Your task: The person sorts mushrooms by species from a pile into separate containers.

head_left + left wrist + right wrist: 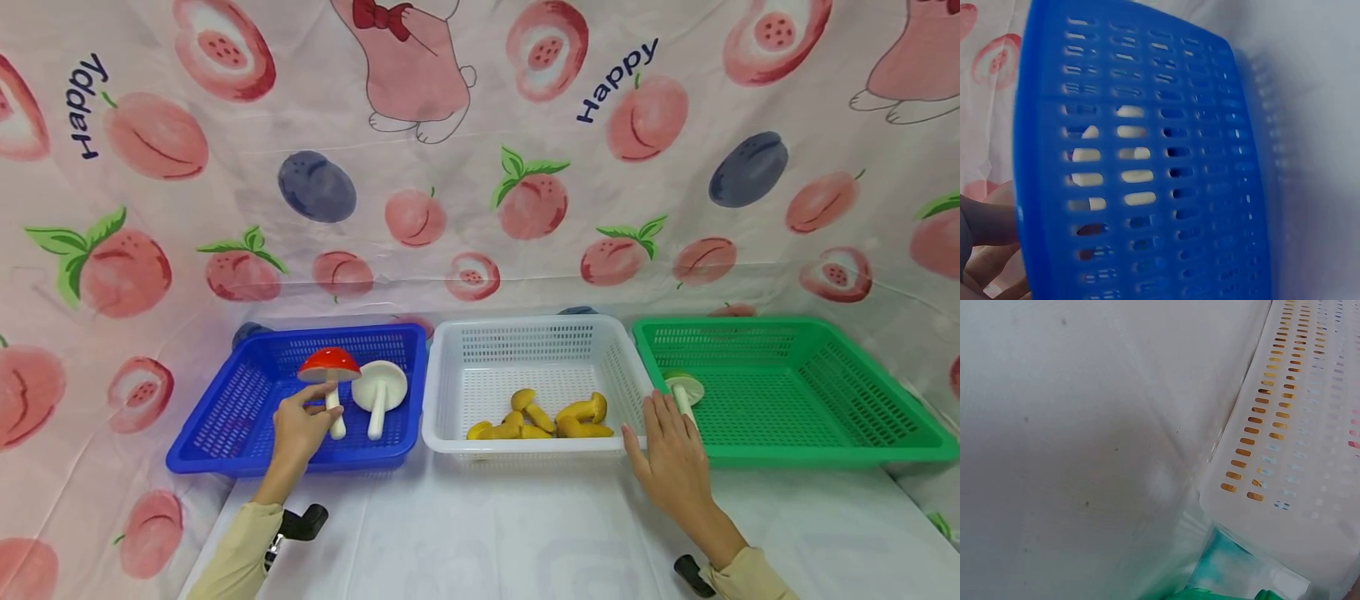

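Observation:
In the head view, my left hand (298,423) reaches over the front of the blue basket (225,462) and pinches the white stem of a red-capped toy mushroom (330,363). Right beside it, a second mushroom (380,392) lies in the basket with its pale underside and stem showing. My right hand (670,454) has straight fingers and lies over the front corner where the white basket (525,447) and the green basket (817,455) meet. Close to its fingertips, a green-capped mushroom (684,388) leans in the green basket, its stem partly hidden by the hand.
Several yellow mushrooms (577,421) lie along the front of the white basket. All three baskets stand in a row on a white-covered table (510,533). Behind them hangs a fruit-print cloth (420,175). Slotted basket walls fill much of both wrist views.

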The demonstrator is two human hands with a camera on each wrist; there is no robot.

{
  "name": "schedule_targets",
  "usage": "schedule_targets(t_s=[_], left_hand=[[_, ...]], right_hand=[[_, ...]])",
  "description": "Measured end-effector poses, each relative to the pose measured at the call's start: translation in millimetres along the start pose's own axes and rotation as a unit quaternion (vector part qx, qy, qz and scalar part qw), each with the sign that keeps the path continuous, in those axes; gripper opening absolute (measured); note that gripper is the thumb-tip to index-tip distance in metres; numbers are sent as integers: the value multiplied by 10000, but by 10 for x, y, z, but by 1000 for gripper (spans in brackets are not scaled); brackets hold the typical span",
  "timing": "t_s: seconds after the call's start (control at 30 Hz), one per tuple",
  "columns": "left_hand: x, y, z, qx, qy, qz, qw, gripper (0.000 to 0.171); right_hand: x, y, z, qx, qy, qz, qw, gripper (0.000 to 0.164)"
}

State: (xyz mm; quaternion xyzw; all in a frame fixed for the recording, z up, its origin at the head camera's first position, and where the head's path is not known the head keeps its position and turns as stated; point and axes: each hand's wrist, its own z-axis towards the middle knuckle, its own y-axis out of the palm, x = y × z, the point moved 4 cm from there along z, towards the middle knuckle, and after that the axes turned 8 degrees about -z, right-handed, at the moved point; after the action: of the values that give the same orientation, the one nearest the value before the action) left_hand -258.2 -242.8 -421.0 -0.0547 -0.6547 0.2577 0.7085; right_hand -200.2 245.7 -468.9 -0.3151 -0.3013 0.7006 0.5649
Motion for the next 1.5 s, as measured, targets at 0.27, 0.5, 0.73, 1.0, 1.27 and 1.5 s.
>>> schedule_targets(t_s=[0.27, 0.5, 0.73, 1.0, 1.27, 1.5], left_hand=[[-82, -73, 97, 52, -36, 329, 9994, 40], [-164, -128, 180, -22, -91, 499, 9987, 40], [-229, -151, 244, -275, -296, 641, 9971, 38], [-294, -135, 306, -803, -544, 786, 9922, 36], [-329, -77, 361, -1065, -487, 1084, 9872, 33], [-285, -84, 399, -1070, -120, 1630, 9807, 32]], right_hand=[[4, 13, 8, 62, -21, -5, 10000, 61], [4, 9, 3, 48, -26, 7, 10000, 61], [-9, 0, -3, -36, 1, 22, 10000, 61], [-5, -14, -13, 73, -54, 60, 9999, 61], [9, -26, -11, 93, -53, 61, 9999, 61], [11, -18, -11, 64, -81, 39, 9999, 61]])
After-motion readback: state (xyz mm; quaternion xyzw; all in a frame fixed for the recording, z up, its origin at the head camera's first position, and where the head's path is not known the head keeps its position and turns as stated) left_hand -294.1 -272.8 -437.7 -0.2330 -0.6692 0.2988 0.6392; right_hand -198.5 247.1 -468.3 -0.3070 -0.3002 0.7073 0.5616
